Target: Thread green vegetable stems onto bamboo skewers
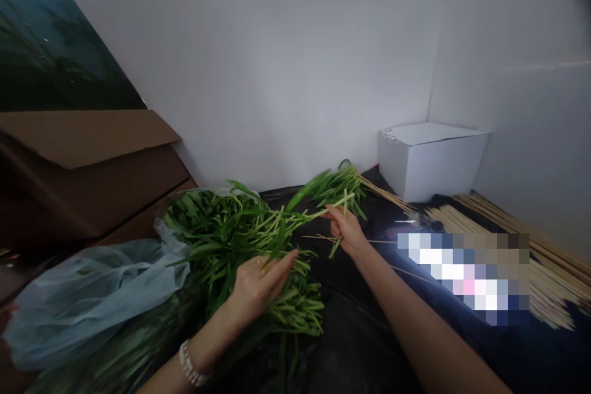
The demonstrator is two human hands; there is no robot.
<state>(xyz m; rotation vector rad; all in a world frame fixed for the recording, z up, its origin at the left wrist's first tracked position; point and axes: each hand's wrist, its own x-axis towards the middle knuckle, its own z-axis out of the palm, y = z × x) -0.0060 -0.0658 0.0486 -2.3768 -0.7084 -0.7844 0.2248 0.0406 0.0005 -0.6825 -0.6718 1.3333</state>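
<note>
A large heap of leafy green stalks [221, 228] lies in the middle left, its cut ends toward the right. My left hand [261, 286], with a ring and a beaded bracelet, is over the heap's front part; its fingers are bent together around some green leaves. Above and to the right, my right hand [345, 228] pinches a few pale green stems [344, 198] between thumb and fingers. Behind that hand lies a smaller bundle of greens [339, 184] with thin wooden skewers [388, 192] reaching out to the right.
Many wooden skewers [475, 228] lie at the right, beside a blurred-out bright object. A white box [434, 160] stands at the back right. An open cardboard box [92, 178] and a translucent plastic bag [101, 301] are on the left. Black sheeting [351, 320] covers the surface.
</note>
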